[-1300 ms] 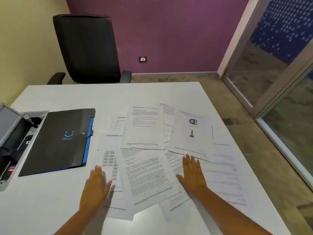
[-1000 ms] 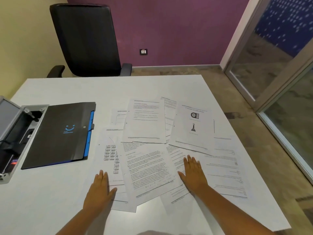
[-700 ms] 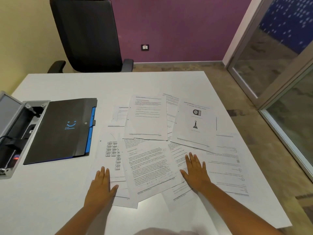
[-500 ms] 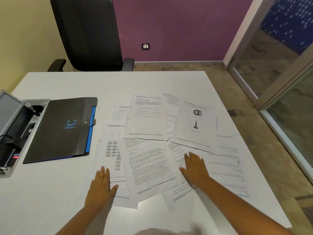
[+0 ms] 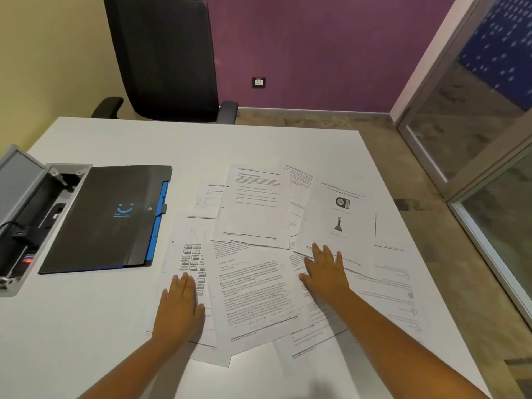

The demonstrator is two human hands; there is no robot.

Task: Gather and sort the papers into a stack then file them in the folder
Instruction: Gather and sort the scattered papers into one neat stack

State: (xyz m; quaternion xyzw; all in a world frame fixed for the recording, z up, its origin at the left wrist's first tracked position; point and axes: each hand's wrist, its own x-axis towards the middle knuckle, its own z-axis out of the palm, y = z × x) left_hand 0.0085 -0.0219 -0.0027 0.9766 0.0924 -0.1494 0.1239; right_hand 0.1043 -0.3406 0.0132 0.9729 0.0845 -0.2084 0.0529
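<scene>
Several printed white papers (image 5: 256,208) lie scattered and overlapping across the middle and right of the white table (image 5: 201,145). One sheet with two small pictures (image 5: 339,214) lies at the far right of the spread. A closed black folder with a blue smile mark and blue tabs (image 5: 106,217) rests to the left of the papers. My left hand (image 5: 180,305) lies flat, fingers apart, on the lower left sheets. My right hand (image 5: 325,273) lies flat, palm down, on the sheets right of centre, its fingertips touching the picture sheet's near edge.
A grey open box with dark cables and parts (image 5: 26,223) sits at the table's left edge, touching the folder. A black office chair (image 5: 164,59) stands behind the table. A glass partition (image 5: 475,116) runs along the right, past the table's right edge.
My right hand has slid forward and to the right over the papers, toward the picture sheet. My left hand has stayed on the lower left sheets. The camera has tilted slightly.
</scene>
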